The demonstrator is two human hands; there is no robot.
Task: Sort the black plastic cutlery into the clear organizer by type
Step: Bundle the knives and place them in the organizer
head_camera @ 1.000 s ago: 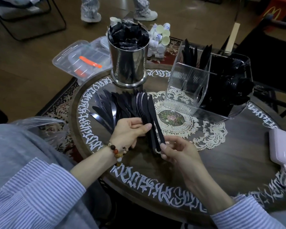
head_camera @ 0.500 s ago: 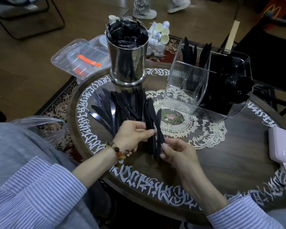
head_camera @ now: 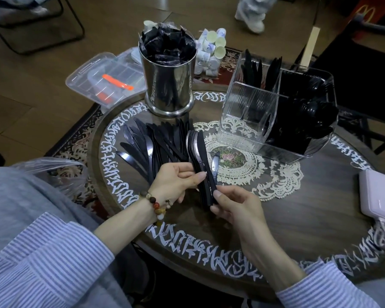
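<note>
A stack of black plastic knives (head_camera: 199, 156) stands on edge on the round table, and both hands hold it near the handles. My left hand (head_camera: 176, 181) pinches the stack from the left. My right hand (head_camera: 233, 207) grips its lower end from the right. More loose black knives (head_camera: 147, 145) lie fanned out on the table to the left. The clear organizer (head_camera: 249, 116) stands at the back right. Its near left compartment looks nearly bare, the back left one holds upright knives (head_camera: 253, 67), and the right side is full of black cutlery (head_camera: 307, 121).
A steel cup (head_camera: 168, 83) packed with black packets stands behind the loose knives. A clear lidded box (head_camera: 105, 81) and small white cups (head_camera: 211, 50) lie beyond the table's edge. A pink device (head_camera: 378, 194) sits at the right rim. A person's foot is on the floor behind.
The knife stack has been gathered tighter and stood more upright between my hands. The person on the floor behind has walked to the right.
</note>
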